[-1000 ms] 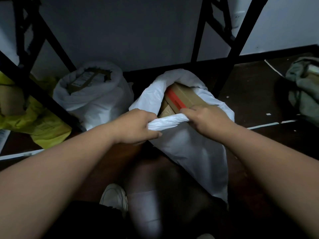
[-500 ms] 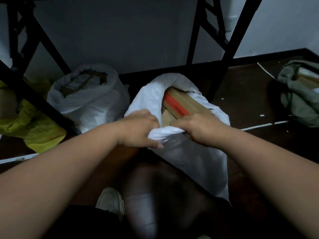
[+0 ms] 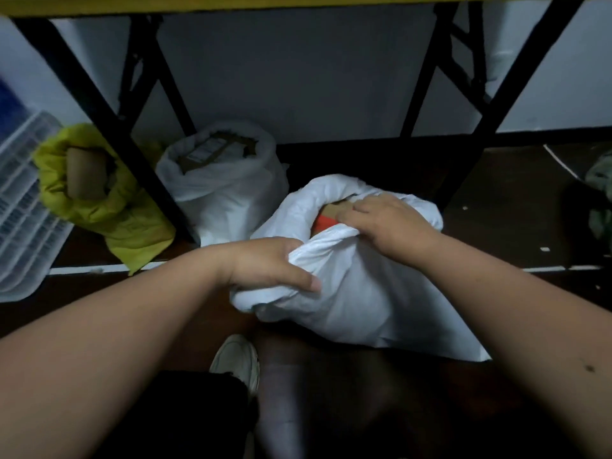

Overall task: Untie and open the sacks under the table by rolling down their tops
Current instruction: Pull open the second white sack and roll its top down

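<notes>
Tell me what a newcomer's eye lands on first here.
First, the two hands at centre: the left hand and the right hand both grip the rolled rim of the near white sack, where a cardboard box shows. Behind it to the left stands another white sack, already open, and further left a yellow sack beside a black table leg.

Three sacks: one white sack [image 3: 357,293] gripped by both hands, a second white sack [image 3: 228,190] beyond the left hand [image 3: 265,266], one yellow sack [image 3: 109,207] farther left. Two hands, the right hand [image 3: 387,223] included. One shoe [image 3: 236,359] below them.
</notes>
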